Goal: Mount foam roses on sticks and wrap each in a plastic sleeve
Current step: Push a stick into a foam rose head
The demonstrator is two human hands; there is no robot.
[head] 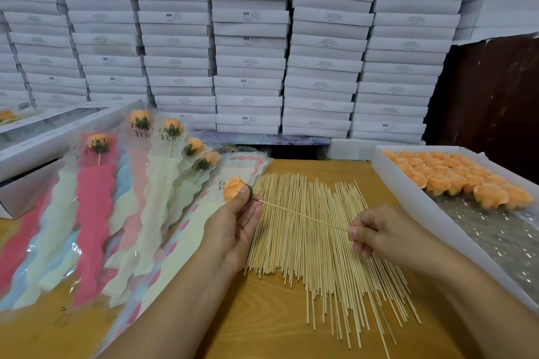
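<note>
Pastel plastic sleeves [96, 213] holding finished roses fan across the wooden counter [262, 329] at left. The left hand [233, 227] pinches an orange foam rose [233, 188]; the right hand [376, 230] pinches the far end of its thin bamboo stick [306, 215], above loose sticks [326, 242]. Pushed off-centre, the stick could tear the foam.

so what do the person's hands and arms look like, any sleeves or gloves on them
Both are bare. The left hand and right hand wear no gloves, and no rings, watch or bracelet show. Both forearms are uncovered right to the bottom edge of the view, so no sleeve is visible. The nails that show are short and unpainted.
</note>
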